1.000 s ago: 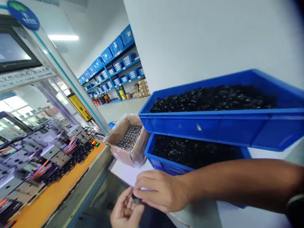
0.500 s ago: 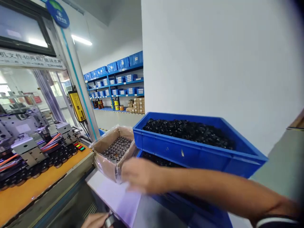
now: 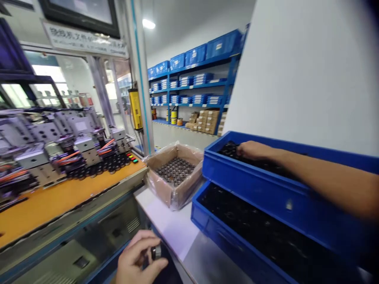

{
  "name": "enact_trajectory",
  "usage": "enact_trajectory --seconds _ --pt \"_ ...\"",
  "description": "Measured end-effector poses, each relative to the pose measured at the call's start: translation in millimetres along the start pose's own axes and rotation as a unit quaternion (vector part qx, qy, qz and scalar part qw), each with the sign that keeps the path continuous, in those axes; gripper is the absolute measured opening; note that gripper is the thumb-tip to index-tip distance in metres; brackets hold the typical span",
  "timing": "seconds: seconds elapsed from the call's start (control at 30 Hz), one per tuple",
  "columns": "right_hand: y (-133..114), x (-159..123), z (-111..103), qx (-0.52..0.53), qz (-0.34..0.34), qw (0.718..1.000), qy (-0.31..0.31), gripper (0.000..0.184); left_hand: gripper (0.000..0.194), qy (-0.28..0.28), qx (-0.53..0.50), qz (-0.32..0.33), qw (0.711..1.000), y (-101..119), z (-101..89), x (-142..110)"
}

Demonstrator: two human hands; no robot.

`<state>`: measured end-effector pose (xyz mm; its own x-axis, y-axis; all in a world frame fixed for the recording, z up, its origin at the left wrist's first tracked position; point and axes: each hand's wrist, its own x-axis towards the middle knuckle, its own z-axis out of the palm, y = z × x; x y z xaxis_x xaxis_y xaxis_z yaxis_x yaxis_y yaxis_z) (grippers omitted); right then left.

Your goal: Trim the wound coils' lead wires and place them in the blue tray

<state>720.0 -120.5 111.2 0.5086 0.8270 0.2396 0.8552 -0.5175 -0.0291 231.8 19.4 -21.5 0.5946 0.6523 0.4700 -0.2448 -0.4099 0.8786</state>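
Note:
Low in the view, my left hand [image 3: 139,258] pinches a small round metal part [image 3: 156,251] with a dark side between thumb and fingers. My right hand [image 3: 255,150] reaches into the upper blue bin [image 3: 251,173], at its left end. Its fingers are curled together and touch the small black parts [image 3: 229,150] heaped there. Whatever they hold, if anything, is hidden. Beneath sits a lower blue bin [image 3: 219,232], also filled with small black parts [image 3: 233,213].
A plastic-lined cardboard box [image 3: 162,187] with many round metal parts stands left of the bins on a white surface [image 3: 171,225]. To the left is a machine [image 3: 85,148] with an orange ledge [image 3: 74,197]. Blue shelving [image 3: 192,86] lies behind; a white wall [image 3: 310,79] rises at right.
My right hand has left my left hand, crossed past the cardboard box and gone into the upper bin. My left hand keeps the round metal part. The view has turned.

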Motion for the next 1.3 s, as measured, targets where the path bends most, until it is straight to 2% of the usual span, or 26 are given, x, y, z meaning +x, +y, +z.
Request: enact_trajectory --seconds 0.03,0.1,0.13,0.17,0.23,0.3,0.33,0.37,0.43,0.47,0.5,0.53,0.6,0.73,0.83,1.03,1.17,1.3 --pt "6 3 -1 -0.004 0.001 1.0 -0.009 0.023 0.025 -0.003 -0.023 -0.024 0.999 1 -0.3 0" --pt "19 11 -11 -0.015 0.001 1.0 -0.014 0.036 0.027 0.008 -0.088 -0.088 0.992 5 0.6 -1" --pt "22 13 -19 -0.017 -0.009 1.0 0.005 0.04 0.028 0.014 -0.123 -0.116 0.985 7 1.4 -1" --pt "21 13 -28 -0.014 -0.033 0.998 0.047 0.041 0.029 0.017 -0.155 -0.142 0.978 9 2.2 -2" --pt "1 2 -47 0.017 -0.119 0.975 0.184 0.032 0.03 0.02 -0.195 -0.175 0.965 14 3.1 -2" --pt "-46 -26 -55 0.074 -0.205 0.933 0.287 0.014 0.033 0.015 -0.213 -0.186 0.959 19 3.5 0" --pt "-77 -45 -54 0.11 -0.211 0.915 0.327 0.009 0.035 0.011 -0.22 -0.191 0.957 21 3.9 1" --pt "-111 -66 -49 0.146 -0.218 0.905 0.334 0.007 0.035 0.005 -0.227 -0.196 0.954 23 4.8 3" --pt "-177 -109 -29 0.222 -0.25 0.895 0.296 0.008 0.036 -0.007 -0.239 -0.208 0.948 28 8.0 6" --pt "-205 -128 -17 0.26 -0.283 0.888 0.253 0.005 0.036 -0.012 -0.238 -0.212 0.948 30 10.5 6" --pt "-228 -145 -3 0.304 -0.314 0.871 0.225 0.006 0.035 -0.016 -0.232 -0.214 0.949 32 13.3 7" --pt "-245 -157 10 0.348 -0.327 0.854 0.208 0.006 0.035 -0.019 -0.221 -0.211 0.952 33 16.4 7" --pt "-263 -173 31 0.382 -0.357 0.827 0.207 0.005 0.035 -0.028 -0.196 -0.2 0.959 35 22.6 6" --pt "-261 -179 48 0.387 -0.385 0.812 0.209 0.01 0.036 -0.059 -0.187 -0.173 0.965 37 33.9 3" --pt "-256 -178 50 0.394 -0.389 0.806 0.207 0.011 0.039 -0.066 -0.181 -0.154 0.969 38 40.4 2" --pt "-253 -179 50 0.364 -0.417 0.797 0.241 0.006 0.042 -0.063 -0.153 -0.117 0.979 44 43.4 2" --pt "-249 -179 46 0.368 -0.398 0.809 0.229 0.015 0.04 -0.059 -0.147 -0.116 0.981 47 41.5 1" --pt "-249 -178 45 0.341 -0.415 0.806 0.249 0.012 0.039 -0.069 -0.156 -0.141 0.975 44 38.6 -4"
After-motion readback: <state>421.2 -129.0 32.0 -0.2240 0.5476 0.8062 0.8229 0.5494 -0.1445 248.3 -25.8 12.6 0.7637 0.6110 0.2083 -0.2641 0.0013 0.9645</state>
